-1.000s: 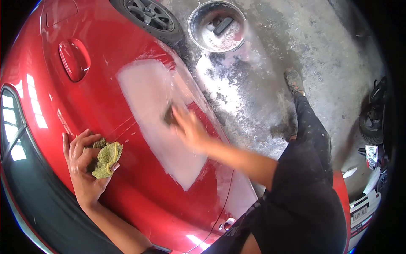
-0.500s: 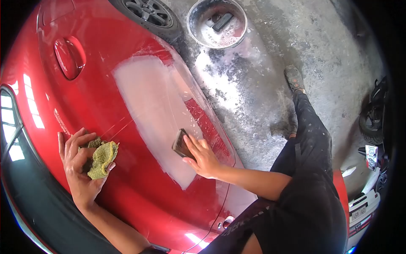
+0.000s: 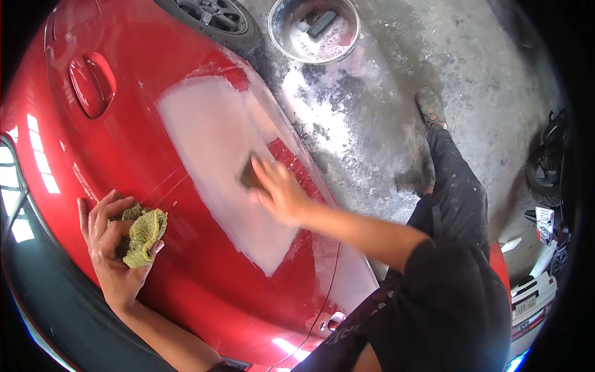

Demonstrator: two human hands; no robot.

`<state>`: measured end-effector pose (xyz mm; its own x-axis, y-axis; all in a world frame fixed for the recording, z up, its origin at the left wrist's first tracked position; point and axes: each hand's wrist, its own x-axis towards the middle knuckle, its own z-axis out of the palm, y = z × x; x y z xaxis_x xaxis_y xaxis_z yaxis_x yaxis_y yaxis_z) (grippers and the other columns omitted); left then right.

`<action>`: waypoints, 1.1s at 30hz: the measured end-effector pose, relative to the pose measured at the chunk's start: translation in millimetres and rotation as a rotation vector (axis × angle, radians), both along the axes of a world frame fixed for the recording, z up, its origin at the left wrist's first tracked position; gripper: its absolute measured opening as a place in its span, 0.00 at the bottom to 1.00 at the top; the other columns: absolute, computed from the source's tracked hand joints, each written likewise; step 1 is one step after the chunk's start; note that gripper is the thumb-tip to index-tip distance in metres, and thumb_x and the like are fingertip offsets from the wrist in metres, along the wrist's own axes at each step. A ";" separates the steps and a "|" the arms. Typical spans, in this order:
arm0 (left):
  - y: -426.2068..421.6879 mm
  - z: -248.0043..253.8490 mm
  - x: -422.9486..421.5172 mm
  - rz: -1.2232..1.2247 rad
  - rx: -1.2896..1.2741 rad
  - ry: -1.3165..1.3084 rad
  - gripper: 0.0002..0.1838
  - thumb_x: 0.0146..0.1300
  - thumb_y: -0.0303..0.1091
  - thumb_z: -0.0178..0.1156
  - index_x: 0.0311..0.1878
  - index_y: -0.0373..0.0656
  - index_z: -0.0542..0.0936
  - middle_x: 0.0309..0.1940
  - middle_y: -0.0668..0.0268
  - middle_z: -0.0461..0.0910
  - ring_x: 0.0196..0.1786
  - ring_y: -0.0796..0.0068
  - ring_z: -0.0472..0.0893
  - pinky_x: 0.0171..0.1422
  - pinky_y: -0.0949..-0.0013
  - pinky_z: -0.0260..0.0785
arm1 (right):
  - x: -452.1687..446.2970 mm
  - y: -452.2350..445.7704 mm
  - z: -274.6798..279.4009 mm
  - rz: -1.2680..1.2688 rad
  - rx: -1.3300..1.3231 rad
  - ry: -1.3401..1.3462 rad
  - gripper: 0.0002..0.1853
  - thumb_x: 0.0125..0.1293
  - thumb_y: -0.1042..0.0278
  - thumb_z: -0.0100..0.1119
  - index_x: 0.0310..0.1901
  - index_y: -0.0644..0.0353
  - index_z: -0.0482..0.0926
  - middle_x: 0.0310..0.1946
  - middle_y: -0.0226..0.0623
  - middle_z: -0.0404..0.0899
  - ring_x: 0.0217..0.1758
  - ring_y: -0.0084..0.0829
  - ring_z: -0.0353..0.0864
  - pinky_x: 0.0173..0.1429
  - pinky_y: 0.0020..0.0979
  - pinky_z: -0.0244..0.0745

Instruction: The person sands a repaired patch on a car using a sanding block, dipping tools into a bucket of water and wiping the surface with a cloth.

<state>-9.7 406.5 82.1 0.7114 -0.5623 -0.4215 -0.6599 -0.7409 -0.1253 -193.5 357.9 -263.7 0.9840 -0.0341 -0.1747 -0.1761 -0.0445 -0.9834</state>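
My left hand (image 3: 111, 248) is closed on a crumpled yellow-green sponge (image 3: 146, 239), close to the red car panel (image 3: 204, 297). On the panel, a broad greyish-pink filler patch (image 3: 204, 136) has scraped red paint along its edge. Slightly blurred, my right hand (image 3: 280, 193) presses a dark sanding block (image 3: 250, 175) against this patch. The block's far side shows past my fingers; the rest of it lies under them.
A metal basin (image 3: 273, 31) with foamy water and a dark block (image 3: 322, 25) stands on the wet, stained concrete floor (image 3: 384, 93). Nearby are the car wheel (image 3: 217, 15) and door handle (image 3: 87, 87). A motorbike (image 3: 545, 173) and white vehicle (image 3: 534, 304) stand at right.
My right hand has slid the sanding block up the patch, toward the basin. My left hand still grips the sponge in nearly the same place, and the view has shifted slightly.
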 end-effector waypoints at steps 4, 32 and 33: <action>-0.8 -1.3 0.1 -0.008 -0.013 -0.005 0.18 0.47 0.44 0.78 0.36 0.43 0.85 0.52 0.63 0.85 0.71 0.54 0.76 0.88 0.39 0.41 | 122.7 -21.0 -56.6 -0.043 0.055 0.116 0.44 0.78 0.39 0.53 0.83 0.60 0.54 0.80 0.58 0.59 0.77 0.61 0.63 0.80 0.52 0.60; 13.4 -0.5 3.8 -0.132 -0.046 -0.048 0.24 0.47 0.51 0.80 0.39 0.42 0.87 0.51 0.62 0.85 0.69 0.56 0.78 0.86 0.43 0.47 | 94.8 -23.0 7.8 0.012 0.129 0.030 0.44 0.75 0.49 0.60 0.82 0.63 0.54 0.77 0.61 0.63 0.78 0.63 0.61 0.81 0.57 0.57; 21.5 -0.8 4.7 -0.150 -0.066 -0.026 0.24 0.46 0.48 0.81 0.41 0.42 0.87 0.53 0.62 0.84 0.69 0.56 0.78 0.87 0.45 0.47 | 51.7 -17.5 30.2 0.054 0.056 0.029 0.43 0.75 0.51 0.61 0.82 0.64 0.54 0.78 0.60 0.63 0.79 0.62 0.60 0.82 0.57 0.55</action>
